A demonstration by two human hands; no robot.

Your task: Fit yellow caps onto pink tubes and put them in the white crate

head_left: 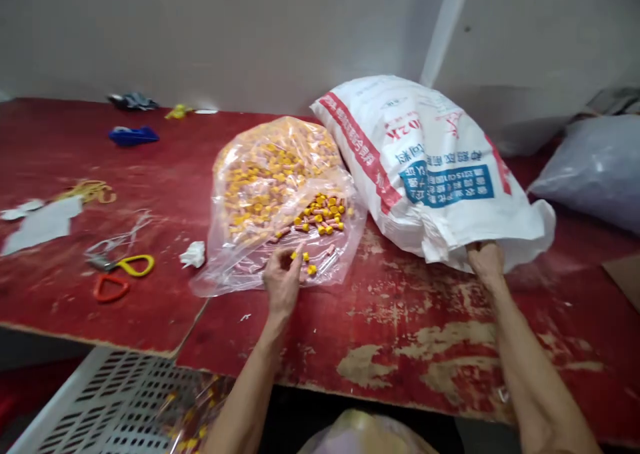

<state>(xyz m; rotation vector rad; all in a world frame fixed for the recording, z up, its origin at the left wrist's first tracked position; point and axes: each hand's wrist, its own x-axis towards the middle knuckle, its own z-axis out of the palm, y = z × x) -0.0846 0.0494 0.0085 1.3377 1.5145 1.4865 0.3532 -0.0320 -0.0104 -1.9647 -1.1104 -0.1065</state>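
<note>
A clear plastic bag (220, 241) full of small pink pieces with yellow caps (280, 167) lies on the table, its mouth toward me. At that mouth, my left hand (281, 284) is closed in a pinch, with a yellow cap showing between thumb and finger. A few loose capped pieces (312, 270) lie on the plastic beside it. To the right rests a bulging white woven sack (395, 121) with red and blue print. My right hand (486, 259) reaches into its open end; the fingers are hidden inside.
Scissors (134, 265) with yellow and red handles, white paper (45, 227), rubber bands (93, 191) and a blue tool (133, 135) lie at left on the worn red table (165, 241). A white crate (100, 401) stands below the front edge. Another filled bag (595, 174) sits far right.
</note>
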